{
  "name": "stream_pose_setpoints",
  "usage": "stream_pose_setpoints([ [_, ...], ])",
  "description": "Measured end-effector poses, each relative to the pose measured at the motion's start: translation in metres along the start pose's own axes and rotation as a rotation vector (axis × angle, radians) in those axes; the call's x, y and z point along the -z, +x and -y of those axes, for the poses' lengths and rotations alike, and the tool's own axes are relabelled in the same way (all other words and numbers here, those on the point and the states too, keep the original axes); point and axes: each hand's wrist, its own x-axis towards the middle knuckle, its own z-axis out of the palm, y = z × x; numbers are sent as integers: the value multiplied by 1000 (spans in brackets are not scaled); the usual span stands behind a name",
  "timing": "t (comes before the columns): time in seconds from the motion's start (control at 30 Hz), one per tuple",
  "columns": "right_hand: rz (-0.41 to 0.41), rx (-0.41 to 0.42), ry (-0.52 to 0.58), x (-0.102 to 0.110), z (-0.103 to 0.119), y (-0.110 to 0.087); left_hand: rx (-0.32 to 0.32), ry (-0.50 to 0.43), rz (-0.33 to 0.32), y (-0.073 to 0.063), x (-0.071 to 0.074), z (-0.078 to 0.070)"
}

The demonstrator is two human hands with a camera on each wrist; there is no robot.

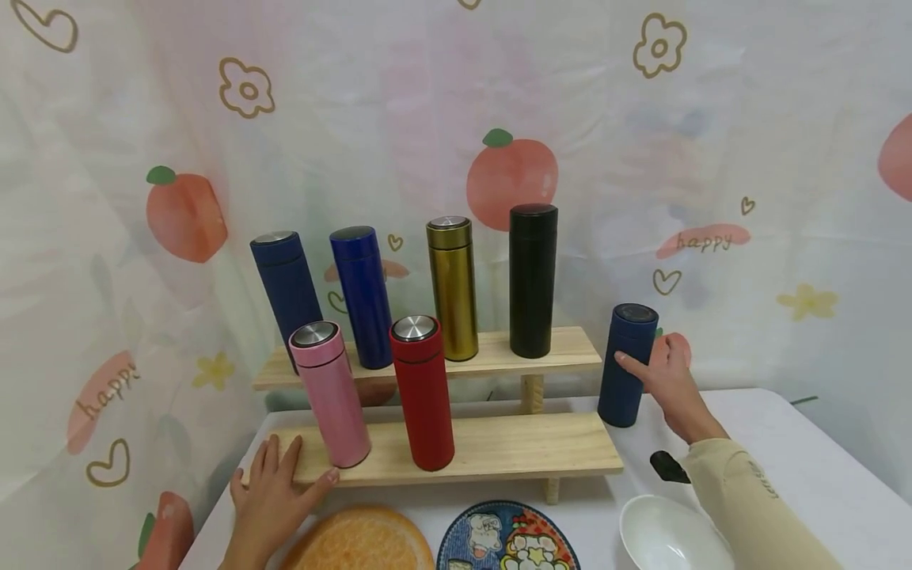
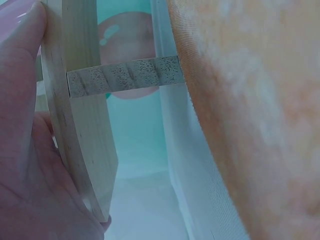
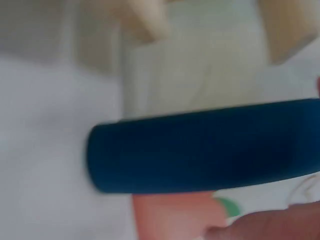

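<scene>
My right hand [image 1: 675, 392] holds a dark blue thermos [image 1: 628, 364] near the right end of a two-tier wooden stand, with the thumb across its front. In the right wrist view this thermos [image 3: 200, 150] lies across the picture, a blurred finger below it. My left hand [image 1: 274, 495] rests on the left end of the lower shelf [image 1: 527, 445], fingers spread over the board and thumb at its front edge. A pink thermos [image 1: 331, 396] stands beside that hand, and a red thermos [image 1: 422, 396] is to its right. In the left wrist view, the palm lies along the shelf edge [image 2: 75, 145].
The upper shelf [image 1: 488, 348] bears a navy thermos [image 1: 286, 285], a glossy blue thermos [image 1: 362, 297], a gold thermos [image 1: 454, 293] and a black thermos [image 1: 533, 285]. In front lie an orange-brown round mat [image 1: 363, 542], a cartoon-printed disc [image 1: 499, 546] and a white bowl [image 1: 673, 534].
</scene>
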Motion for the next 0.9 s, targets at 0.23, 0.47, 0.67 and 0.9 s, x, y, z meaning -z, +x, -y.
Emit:
stream_pose_setpoints([
  [0.23,-150,163,171,4,34,-25,-26,-5,-27,-2,1,1],
  [0.47,-175,309,455,-4,61,-46,-29,-3,-30,-1,1,0],
  [0.67,-143,448,669,-28,83,-63,-20,0,-19,0,0,0],
  [0.9,-42,637,898,-73,104,-80,-14,-2,-25,0,1,0],
])
